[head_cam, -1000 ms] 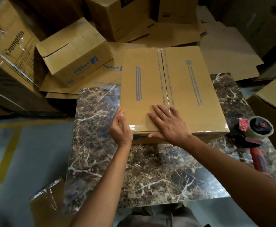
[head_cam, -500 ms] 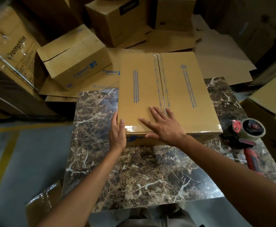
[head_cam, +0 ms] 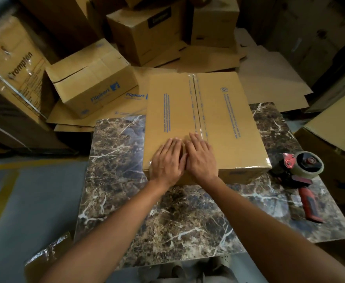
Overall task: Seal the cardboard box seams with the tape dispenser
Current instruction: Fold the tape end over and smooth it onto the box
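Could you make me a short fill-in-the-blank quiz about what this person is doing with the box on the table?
1. Both hands, the left hand and the right hand, lie flat on top of the ____.
2. The tape dispenser lies on the marble table, to the ____ of the box.
3. The dispenser's handle is ____ in colour.

Missing words: box; right; red

We see a matt brown cardboard box point(head_cam: 224, 119) with glossy clear tape at its six o'clock edge, on a polished brown marble-patterned tabletop point(head_cam: 177, 221); at three o'clock, a red plastic-handled tape dispenser point(head_cam: 302, 172).
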Available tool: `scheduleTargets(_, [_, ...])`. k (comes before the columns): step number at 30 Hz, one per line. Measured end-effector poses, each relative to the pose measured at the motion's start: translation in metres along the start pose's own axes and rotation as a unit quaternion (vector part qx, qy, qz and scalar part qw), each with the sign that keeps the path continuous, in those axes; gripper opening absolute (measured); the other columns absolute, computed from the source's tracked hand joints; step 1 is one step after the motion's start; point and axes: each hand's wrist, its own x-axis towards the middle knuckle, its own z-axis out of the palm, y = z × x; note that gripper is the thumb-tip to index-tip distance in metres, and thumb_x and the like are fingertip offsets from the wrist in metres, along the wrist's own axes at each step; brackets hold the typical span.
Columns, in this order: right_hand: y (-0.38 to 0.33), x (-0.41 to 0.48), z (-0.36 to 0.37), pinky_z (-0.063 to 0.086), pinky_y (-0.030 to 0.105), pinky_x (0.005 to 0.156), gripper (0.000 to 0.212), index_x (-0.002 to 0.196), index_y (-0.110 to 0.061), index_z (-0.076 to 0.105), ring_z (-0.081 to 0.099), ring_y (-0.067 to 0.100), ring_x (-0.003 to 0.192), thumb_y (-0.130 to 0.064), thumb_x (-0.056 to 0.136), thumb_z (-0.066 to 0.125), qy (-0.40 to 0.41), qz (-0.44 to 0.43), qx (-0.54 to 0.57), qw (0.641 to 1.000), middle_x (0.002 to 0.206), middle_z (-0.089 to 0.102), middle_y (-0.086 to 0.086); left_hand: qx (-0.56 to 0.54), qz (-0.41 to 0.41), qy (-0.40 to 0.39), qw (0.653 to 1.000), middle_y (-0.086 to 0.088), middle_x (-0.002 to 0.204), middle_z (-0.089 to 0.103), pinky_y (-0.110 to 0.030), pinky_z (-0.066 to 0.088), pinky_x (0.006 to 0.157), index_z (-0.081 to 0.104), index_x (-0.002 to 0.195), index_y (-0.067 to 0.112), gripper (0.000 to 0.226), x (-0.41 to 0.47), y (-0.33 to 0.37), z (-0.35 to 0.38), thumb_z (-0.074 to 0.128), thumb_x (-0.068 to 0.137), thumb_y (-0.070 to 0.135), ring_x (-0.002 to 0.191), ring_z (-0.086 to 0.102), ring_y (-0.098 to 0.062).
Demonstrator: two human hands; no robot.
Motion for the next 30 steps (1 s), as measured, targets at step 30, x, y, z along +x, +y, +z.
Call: scheduleTargets(30, [0.149,-0.045,-0.025,0.034,0.044,0.109,0.043,0.127,-0.014,0.058,0.035,0.030,0.140,-0.041,0.094,0.053,0.240,0.349,0.114,0.898,0.154,0.037,0.012,0.032,0.060,-0.138,0.988,-0.007,0.163,0.007,-0.043,0.004,0.122,0.018,0.154,0.018,0.067,0.076,0.143,0.057,0.014,0.100,0.057,0.150,0.001,-0.023])
